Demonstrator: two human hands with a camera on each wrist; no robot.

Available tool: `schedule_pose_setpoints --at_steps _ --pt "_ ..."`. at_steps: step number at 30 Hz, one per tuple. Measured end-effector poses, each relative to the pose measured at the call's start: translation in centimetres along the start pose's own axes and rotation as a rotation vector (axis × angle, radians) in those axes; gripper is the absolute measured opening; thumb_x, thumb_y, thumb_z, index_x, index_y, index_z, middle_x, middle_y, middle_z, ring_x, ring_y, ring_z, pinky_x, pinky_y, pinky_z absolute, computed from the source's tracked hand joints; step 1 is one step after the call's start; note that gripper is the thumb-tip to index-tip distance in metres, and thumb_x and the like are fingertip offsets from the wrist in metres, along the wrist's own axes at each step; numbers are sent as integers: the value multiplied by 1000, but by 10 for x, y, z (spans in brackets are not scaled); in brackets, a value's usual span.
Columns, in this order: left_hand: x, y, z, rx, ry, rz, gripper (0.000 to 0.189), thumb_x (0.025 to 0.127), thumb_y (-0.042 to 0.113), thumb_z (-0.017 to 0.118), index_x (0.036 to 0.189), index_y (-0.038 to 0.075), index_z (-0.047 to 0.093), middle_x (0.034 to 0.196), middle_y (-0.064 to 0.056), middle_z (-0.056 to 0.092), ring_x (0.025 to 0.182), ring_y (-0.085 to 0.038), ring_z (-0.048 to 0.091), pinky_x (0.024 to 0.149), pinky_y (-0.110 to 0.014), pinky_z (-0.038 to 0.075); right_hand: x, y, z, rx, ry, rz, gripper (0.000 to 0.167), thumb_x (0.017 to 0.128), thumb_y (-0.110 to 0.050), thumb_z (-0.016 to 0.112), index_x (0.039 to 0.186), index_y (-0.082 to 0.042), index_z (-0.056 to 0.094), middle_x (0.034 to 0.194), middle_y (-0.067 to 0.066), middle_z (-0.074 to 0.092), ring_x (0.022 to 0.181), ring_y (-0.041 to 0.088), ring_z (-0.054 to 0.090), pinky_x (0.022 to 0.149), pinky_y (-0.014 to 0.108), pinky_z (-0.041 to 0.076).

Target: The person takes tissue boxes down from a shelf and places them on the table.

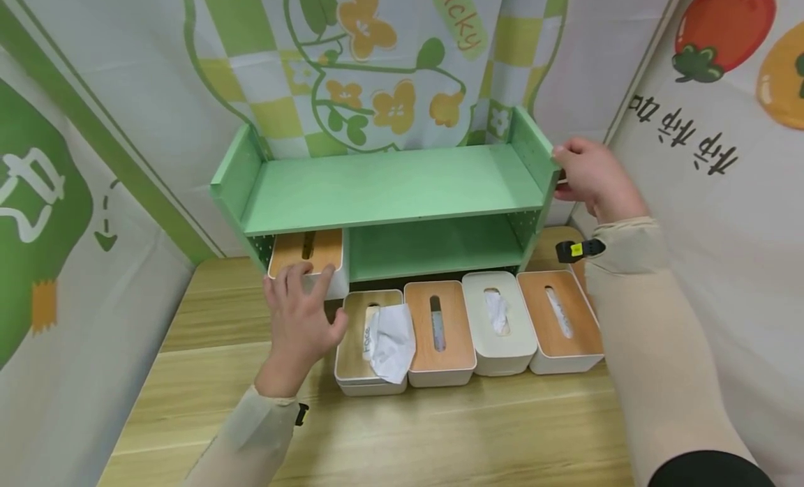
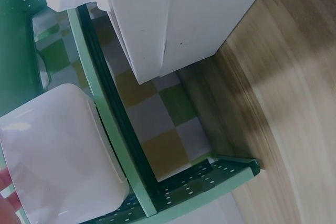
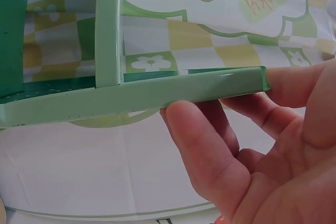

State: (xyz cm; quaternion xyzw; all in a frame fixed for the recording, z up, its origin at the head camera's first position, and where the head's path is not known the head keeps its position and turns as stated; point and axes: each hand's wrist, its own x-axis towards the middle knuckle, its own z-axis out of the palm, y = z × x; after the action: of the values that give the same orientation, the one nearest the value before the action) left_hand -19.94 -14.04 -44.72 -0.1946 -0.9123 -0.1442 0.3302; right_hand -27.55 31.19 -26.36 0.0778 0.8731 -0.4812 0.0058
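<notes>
A green shelf rack (image 1: 389,187) stands on the wooden table. In its lower left compartment sits a white tissue box with a wood-look lid (image 1: 328,246), its front jutting past the shelf edge. My left hand (image 1: 298,319), fingers spread, touches the front of this box. The left wrist view shows the white box (image 2: 63,153) on the green board, fingertips at its far left edge. With thumb and fingers about the top front corner of the rack's right side panel (image 3: 210,87), my right hand (image 1: 597,176) grips it from outside.
Before the rack stand several tissue boxes in a row: one with a tissue (image 1: 392,344) sticking out, a brown-lidded one (image 1: 455,333), an all-white one (image 1: 515,344) and another brown-lidded one (image 1: 581,333). Printed cloth walls (image 1: 113,124) close in the back and sides.
</notes>
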Motion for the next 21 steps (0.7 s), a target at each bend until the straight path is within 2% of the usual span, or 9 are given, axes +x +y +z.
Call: schedule_pose_setpoints --at_steps 3,6,9,11,12,14,17,19,21 --pt "-2 0 0 -26 38 3 60 72 34 58 127 9 60 123 -23 44 116 -46 38 100 -76 17 0 0 0 0 2 -1 47 108 -45 34 133 -7 47 125 15 51 108 30 58 86 34 55" --pt "-4 -2 0 -124 135 -36 58 72 30 55 123 6 61 123 -24 45 115 -46 40 100 -72 22 1 1 1 10 13 -5 46 107 -46 34 131 -8 48 123 15 51 107 30 58 84 33 56" --pt "-7 -5 -3 -288 251 -191 53 74 19 55 123 0 58 125 -26 44 116 -43 40 96 -63 30 1 2 3 17 23 -13 46 108 -45 34 132 -8 48 122 15 51 106 29 58 82 32 56" --pt "-9 -10 -8 -429 289 -380 48 80 13 56 125 -4 54 127 -24 42 118 -37 39 94 -53 33 1 2 4 12 26 -21 47 108 -44 34 133 -7 47 122 15 51 105 29 58 81 31 56" --pt "-8 -12 -12 -512 276 -501 46 85 12 55 128 -3 51 129 -22 40 119 -33 38 94 -49 34 1 2 4 9 27 -23 47 108 -44 34 134 -7 47 122 15 51 105 28 58 80 30 57" --pt "-6 -19 -21 -754 196 -740 46 96 18 54 137 -1 42 135 -19 35 124 -30 35 98 -44 34 1 2 5 7 29 -32 47 108 -43 34 134 -6 47 121 16 51 105 28 58 79 30 57" --pt "0 -30 -30 -1101 17 -1035 62 105 40 46 151 6 22 147 -17 22 133 -35 31 108 -43 32 2 2 5 18 30 -33 45 108 -43 34 131 -6 47 120 15 51 104 27 58 79 30 57" --pt "4 -35 -31 -1271 -74 -1141 71 105 48 42 157 10 10 152 -21 14 134 -45 29 111 -48 31 3 3 4 21 28 -34 45 108 -43 34 131 -7 47 120 15 51 104 27 58 79 30 57" --pt "6 -37 -29 -1344 -130 -1173 77 104 51 40 159 12 3 153 -24 11 133 -50 29 111 -51 31 3 3 3 17 25 -33 46 108 -43 34 131 -6 47 120 15 51 104 28 58 80 30 57"
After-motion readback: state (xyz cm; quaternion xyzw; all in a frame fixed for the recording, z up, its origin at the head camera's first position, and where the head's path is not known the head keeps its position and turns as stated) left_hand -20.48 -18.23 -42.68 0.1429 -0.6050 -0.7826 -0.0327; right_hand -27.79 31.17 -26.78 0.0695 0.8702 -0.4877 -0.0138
